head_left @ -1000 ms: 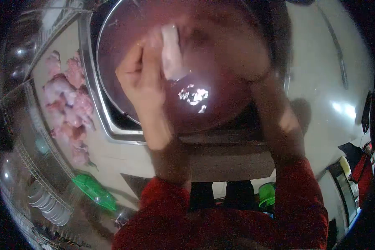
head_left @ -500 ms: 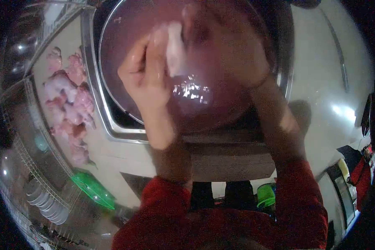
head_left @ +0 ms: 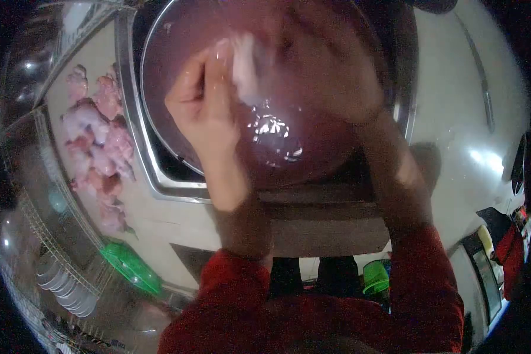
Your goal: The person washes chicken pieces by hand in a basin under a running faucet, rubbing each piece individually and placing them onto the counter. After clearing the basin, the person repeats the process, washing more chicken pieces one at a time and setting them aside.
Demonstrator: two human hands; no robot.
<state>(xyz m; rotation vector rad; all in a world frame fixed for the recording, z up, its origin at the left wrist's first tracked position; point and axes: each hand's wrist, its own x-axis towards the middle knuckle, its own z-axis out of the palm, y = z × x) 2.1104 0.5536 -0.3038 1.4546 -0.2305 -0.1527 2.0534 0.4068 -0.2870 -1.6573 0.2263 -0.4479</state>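
A large round basin (head_left: 177,154) of pinkish water sits in a metal-rimmed sink (head_left: 150,156). Over the water, my left hand (head_left: 203,94) is closed on a pale piece of meat (head_left: 245,68), its fingers bent around the upper left side of it. My right hand (head_left: 330,71) is over the basin just right of the meat, dim and smeared by motion, so its fingers cannot be made out. Several pieces of raw pink meat (head_left: 100,141) lie in a pile on the light counter left of the sink.
At the lower left is a green tray (head_left: 130,268), with a stack of plates (head_left: 68,289) in a wire rack beyond it. A green bucket (head_left: 376,276) stands below the counter edge near my legs. The light counter (head_left: 454,118) continues on the right.
The pale meat has shifted slightly left and its lower end has tilted. My right hand has moved a little and is more blurred. Light reflections on the water have changed shape.
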